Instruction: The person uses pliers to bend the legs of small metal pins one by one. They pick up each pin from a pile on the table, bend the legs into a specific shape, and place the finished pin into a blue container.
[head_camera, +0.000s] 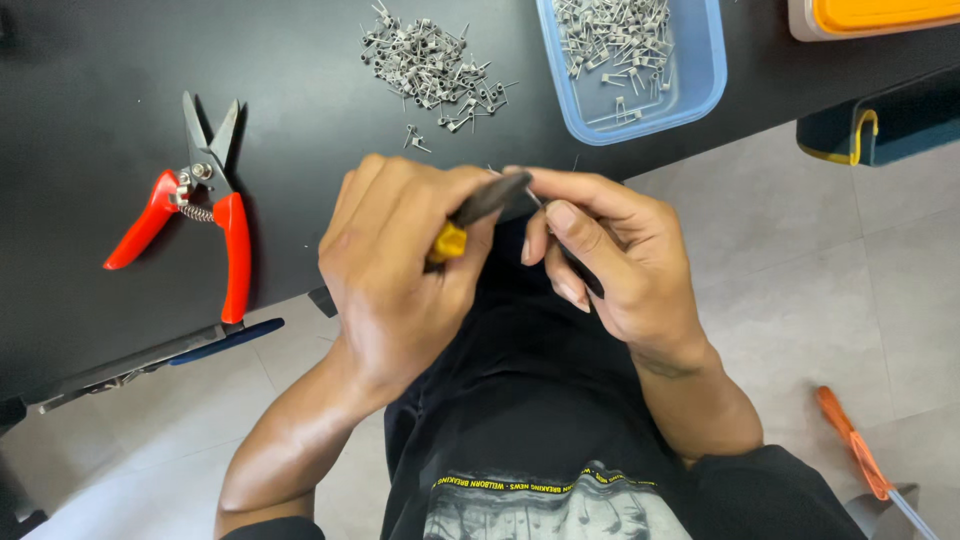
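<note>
Clamped in left hand (400, 270), black yellow-collared tool (480, 212) meets thin wire piece (532, 197) pinched by right hand (610, 260), steadying it just below blue plastic tray (700, 90).

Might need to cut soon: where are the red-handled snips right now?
In the head view, the red-handled snips lie open on the black table, left of the left hand and of the loose pile of metal pieces.
</note>
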